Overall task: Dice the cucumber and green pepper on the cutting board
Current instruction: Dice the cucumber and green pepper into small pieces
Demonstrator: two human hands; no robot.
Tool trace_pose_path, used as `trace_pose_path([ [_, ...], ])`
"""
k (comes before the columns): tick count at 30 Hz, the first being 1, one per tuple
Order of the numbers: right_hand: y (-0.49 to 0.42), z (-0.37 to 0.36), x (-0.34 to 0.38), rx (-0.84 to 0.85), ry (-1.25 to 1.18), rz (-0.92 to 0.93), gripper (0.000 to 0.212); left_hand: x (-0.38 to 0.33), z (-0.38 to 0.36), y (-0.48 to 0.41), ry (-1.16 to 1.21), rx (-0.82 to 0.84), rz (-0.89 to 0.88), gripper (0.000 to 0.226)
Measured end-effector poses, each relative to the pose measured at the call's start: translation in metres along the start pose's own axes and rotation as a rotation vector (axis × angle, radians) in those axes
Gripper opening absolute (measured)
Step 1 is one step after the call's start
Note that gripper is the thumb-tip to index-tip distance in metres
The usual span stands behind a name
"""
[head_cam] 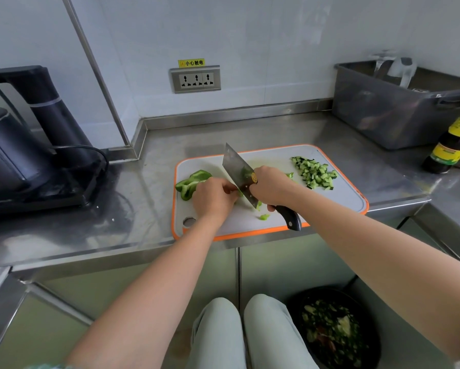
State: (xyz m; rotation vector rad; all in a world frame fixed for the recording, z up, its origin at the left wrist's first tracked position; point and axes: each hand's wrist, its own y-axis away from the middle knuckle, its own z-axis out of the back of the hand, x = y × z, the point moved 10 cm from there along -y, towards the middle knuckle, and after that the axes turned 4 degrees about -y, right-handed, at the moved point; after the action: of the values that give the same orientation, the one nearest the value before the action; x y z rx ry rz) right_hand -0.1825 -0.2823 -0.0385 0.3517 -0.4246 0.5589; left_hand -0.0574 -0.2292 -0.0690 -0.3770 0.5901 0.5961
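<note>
**First onlooker:** Where did the green pepper lie as the blade stood ready?

**Second onlooker:** At nine o'clock of the cleaver. Its long axis ran nine to three across the cutting board, and its near end was pinned under the curled fingers of the left grip. The right grip was wrapped round the cleaver's handle, the blade lined eleven to five, close against the left fingers.

**First onlooker:** Which one would feed it?

**Second onlooker:** The left, I judged, being nearer the uncut piece. The diced cucumber sat heaped at two o'clock, well apart.

**First onlooker:** And the room?

**Second onlooker:** A steel counter, a black kettle at nine, a grey tub and a dark bottle towards two, and a wall socket at twelve.
</note>
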Motion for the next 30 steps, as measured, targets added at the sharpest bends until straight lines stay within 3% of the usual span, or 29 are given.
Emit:
trace_pose_path([
  [8, -0.007, -0.004, 0.004, -0.081, -0.089, -0.006, 0.006, -0.003, -0.005, -0.003, -0.030, 0.085, 0.006, 0.015],
  [14, -0.007, 0.004, -0.008, -0.150, -0.110, -0.022, 0.004, -0.015, 0.012, 0.005, -0.225, -0.058, -0.164, 0.018],
  [23, 0.017, 0.003, 0.006, -0.016, -0.137, -0.024, 0.005, -0.007, 0.011, 0.010, -0.066, -0.035, -0.154, 0.018],
  [30, 0.020, 0.000, 0.003, -0.008, -0.166, -0.035, 0.006, 0.003, 0.020, 0.009, -0.087, -0.061, -0.137, 0.010],
])
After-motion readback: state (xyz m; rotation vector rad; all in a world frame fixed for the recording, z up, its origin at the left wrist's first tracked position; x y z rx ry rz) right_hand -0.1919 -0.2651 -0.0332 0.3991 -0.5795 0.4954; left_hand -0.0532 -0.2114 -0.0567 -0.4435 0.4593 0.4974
